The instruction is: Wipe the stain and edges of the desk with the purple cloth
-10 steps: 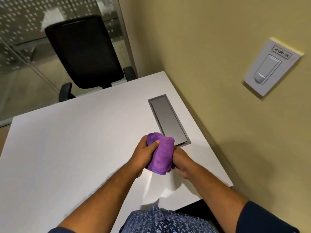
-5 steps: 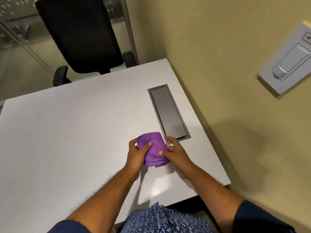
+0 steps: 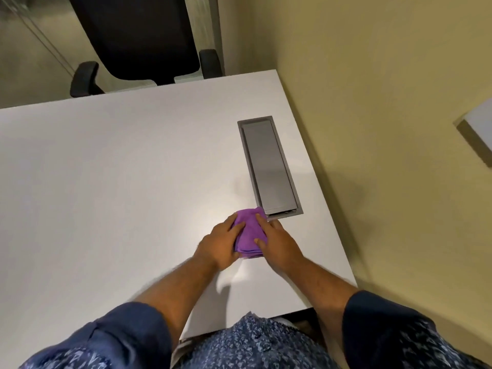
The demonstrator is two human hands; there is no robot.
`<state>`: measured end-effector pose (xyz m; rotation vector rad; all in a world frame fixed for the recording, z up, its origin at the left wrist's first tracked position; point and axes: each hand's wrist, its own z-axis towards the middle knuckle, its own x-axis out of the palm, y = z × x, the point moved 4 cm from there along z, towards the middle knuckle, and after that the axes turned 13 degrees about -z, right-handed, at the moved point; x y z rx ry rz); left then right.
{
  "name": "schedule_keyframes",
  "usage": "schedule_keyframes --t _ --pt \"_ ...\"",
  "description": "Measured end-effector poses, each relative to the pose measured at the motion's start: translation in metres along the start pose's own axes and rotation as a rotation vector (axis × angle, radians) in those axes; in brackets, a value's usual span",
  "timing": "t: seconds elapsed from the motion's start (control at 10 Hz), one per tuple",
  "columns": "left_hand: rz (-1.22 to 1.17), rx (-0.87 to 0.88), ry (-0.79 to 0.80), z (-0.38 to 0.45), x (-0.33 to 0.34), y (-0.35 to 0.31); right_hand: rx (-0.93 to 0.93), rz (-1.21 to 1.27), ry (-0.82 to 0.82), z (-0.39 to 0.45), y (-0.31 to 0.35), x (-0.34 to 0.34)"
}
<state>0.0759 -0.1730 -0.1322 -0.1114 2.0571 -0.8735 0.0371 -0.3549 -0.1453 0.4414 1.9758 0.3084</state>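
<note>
Two hands press one folded purple cloth (image 3: 250,233) flat on the white desk (image 3: 119,169), just at the near end of the grey cable hatch (image 3: 269,166) set into the desktop. The left hand (image 3: 221,243) lies on the cloth's left side with its fingers together and curled over the fabric, thumb laid across the top. The right hand (image 3: 277,243) covers the right side, fingers a little apart and flattened on the fabric, one fingertip reaching toward the hatch's near corner. Neither hand pinches the cloth off the surface; both bear down on it.

No distinct stain shows on the desk; there is only a faint smudge left of the hatch, and I cannot tell whether that is the mark meant. The step in hand looks like settling the cloth into a firm pad before the stroke. To do it well, keep the folds stacked so a thick, even face meets the surface, hold the palm weight over the middle of the pad, and push in overlapping strokes away from the hatch's near end. Steer clear of the hatch slot, where a loose corner could snag. For the edges, wrap the pad over the desk rim on the wall side of the hatch and on the near side, and run it along.
</note>
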Motion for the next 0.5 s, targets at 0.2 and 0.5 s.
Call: schedule_keyframes --t 0.2,0.5 --pt "0.042 -0.006 -0.167 -0.009 -0.008 -0.01 -0.018 0.04 -0.088 0.001 0.001 -0.016" --pt "-0.012 -0.04 -0.263 -0.025 -0.021 -0.018 0.058 0.056 -0.247 -0.012 0.002 -0.026"
